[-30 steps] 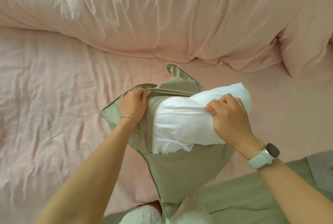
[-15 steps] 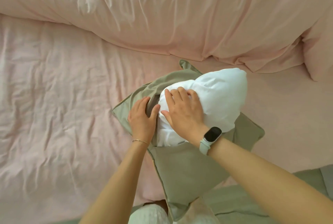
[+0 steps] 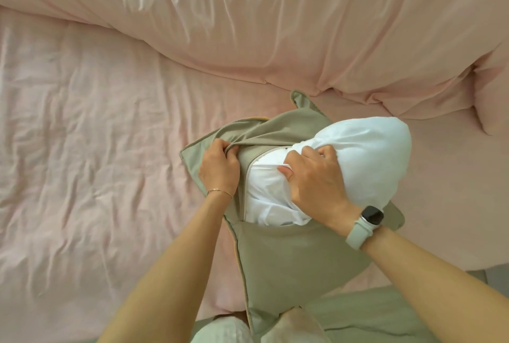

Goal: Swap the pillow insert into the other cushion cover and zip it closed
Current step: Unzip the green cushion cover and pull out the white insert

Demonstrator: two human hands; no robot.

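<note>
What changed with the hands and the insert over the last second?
The right hand went from lying flat on the white insert to bunching its fabric in curled fingers. The left hand closed on the edge of the olive cover again. The insert is still half out of the open zip, on the pink bed sheet.

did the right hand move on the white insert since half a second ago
Yes. The right hand went from lying flat to a grip bunching the white pillow insert, nearer the pink duvet.

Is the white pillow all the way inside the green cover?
No, a big round part of the white pillow sticks out of the open green cover while both hands grip them.
</note>
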